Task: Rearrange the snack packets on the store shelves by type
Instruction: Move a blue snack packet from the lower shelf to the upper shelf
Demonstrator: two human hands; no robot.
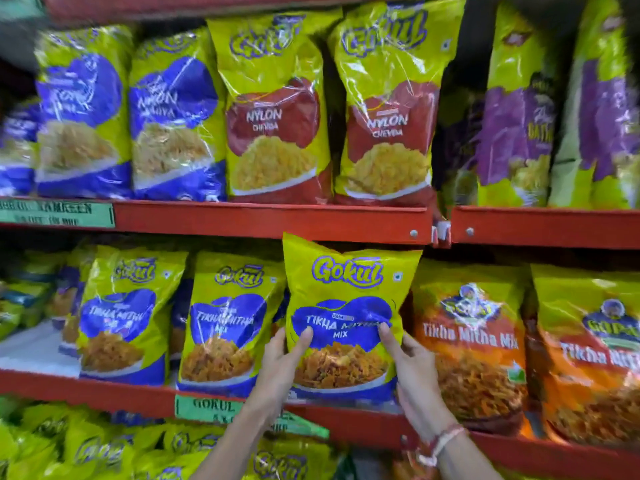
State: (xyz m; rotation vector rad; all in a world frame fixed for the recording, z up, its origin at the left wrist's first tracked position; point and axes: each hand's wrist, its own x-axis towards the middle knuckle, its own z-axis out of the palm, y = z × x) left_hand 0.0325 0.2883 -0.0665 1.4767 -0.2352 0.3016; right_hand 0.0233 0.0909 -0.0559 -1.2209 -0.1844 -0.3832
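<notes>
A yellow-green and blue Gokul Tikha Mitha Mix packet (343,289) stands upright at the front of the middle red shelf (104,393). My left hand (280,365) grips its lower left side and my right hand (412,365) grips its lower right side, thumbs on the front. Two matching Tikha Mitha Mix packets (221,323) stand to its left. Orange Gopal Tikha Mitha Mix packets (474,348) stand to its right.
The upper shelf (270,220) carries blue Nylon packets (173,116), red Nylon Chevda packets (388,109) and purple packets (519,133). More yellow Gokul packets (104,448) fill the bottom shelf. Green price labels (211,408) hang on the shelf edges.
</notes>
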